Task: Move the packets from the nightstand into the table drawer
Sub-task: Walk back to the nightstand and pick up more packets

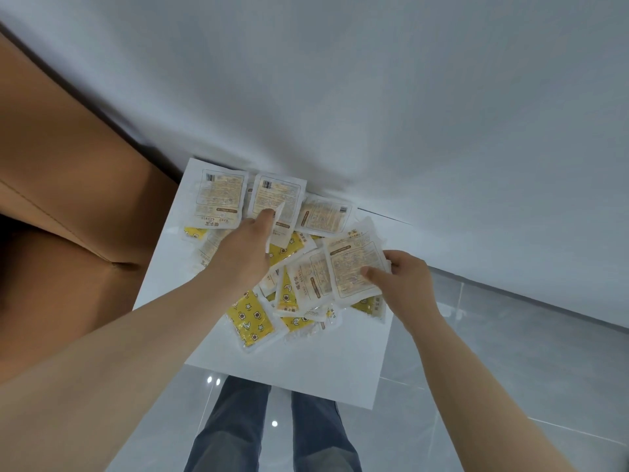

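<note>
**Both hands in the packet pile on the nightstand**

The packets [308,287] lie in a loose, overlapping heap on the white nightstand [306,376], which stands against a pale wall [374,80]. A brown panel [68,199] rises just beside the nightstand on the left. Grey glossy floor [510,369] shows to the right and in front, with the person's legs [238,430] in blue trousers below the near edge. Both forearms reach over the heap and cover part of it.

Some packets show a yellow face with small stars and flowers; others lie with a pale printed back up. The backs carry blocks of text, a barcode and a dark strip, all too small and blurred to read.

The left hand [245,247] hovers over the middle of the heap, its fingers curled round the edge of a thin packet [276,219], seen almost edge-on. The right hand [398,281] pinches a pale packet [350,264] at its right side, thumb on top and fingers beneath. That packet's long axis runs roughly toward the wall, leaning slightly left.

At the back, an upright packet [221,195] points its long axis at the wall, while a sideways packet [323,214] lies along the wall. A yellow packet [253,323] near the front lies diagonally.
</note>
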Action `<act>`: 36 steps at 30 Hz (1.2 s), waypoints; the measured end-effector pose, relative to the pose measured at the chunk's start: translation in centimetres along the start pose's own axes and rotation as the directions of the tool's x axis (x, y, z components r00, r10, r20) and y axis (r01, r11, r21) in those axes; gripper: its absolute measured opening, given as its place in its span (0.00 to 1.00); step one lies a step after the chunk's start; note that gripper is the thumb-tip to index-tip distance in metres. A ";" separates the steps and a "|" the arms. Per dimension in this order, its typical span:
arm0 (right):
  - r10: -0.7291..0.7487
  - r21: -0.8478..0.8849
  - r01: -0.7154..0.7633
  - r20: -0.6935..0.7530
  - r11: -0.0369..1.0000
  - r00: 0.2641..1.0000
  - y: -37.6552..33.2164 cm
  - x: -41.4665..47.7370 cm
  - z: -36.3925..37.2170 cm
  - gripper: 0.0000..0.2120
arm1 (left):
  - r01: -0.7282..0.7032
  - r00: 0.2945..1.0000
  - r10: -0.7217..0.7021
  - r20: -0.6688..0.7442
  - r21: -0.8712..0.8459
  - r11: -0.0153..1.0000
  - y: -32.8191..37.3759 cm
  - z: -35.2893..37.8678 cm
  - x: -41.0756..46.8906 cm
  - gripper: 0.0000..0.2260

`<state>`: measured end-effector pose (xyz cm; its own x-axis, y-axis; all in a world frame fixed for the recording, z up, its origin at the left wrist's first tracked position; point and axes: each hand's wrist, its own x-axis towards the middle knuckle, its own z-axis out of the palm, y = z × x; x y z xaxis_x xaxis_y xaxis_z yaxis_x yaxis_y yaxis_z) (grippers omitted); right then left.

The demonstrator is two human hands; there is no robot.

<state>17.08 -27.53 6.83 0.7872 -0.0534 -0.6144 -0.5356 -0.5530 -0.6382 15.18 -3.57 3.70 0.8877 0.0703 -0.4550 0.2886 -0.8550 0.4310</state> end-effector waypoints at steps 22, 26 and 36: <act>-0.204 -0.200 0.186 -0.074 0.962 0.976 -5.5 -6.7 -3.7 0.12 | 0.109 0.994 -0.099 0.048 -0.301 0.947 5.0 -5.2 -7.7 0.32; -0.236 -0.215 0.216 -0.072 0.953 0.969 -6.8 -8.0 -4.3 0.12 | 0.120 0.993 -0.115 0.035 -0.328 0.937 6.2 -7.1 -9.3 0.31; -0.402 -0.433 0.353 -0.024 0.829 0.915 -11.7 -13.7 -9.8 0.09 | 0.094 0.984 -0.153 -0.087 -0.476 0.875 11.0 -14.7 -15.6 0.25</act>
<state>15.56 -28.48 27.31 0.9433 0.1536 -0.2942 -0.0337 -0.8375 -0.5454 9.79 -6.55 27.00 0.8609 0.2443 -0.4463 0.5064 -0.4968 0.7048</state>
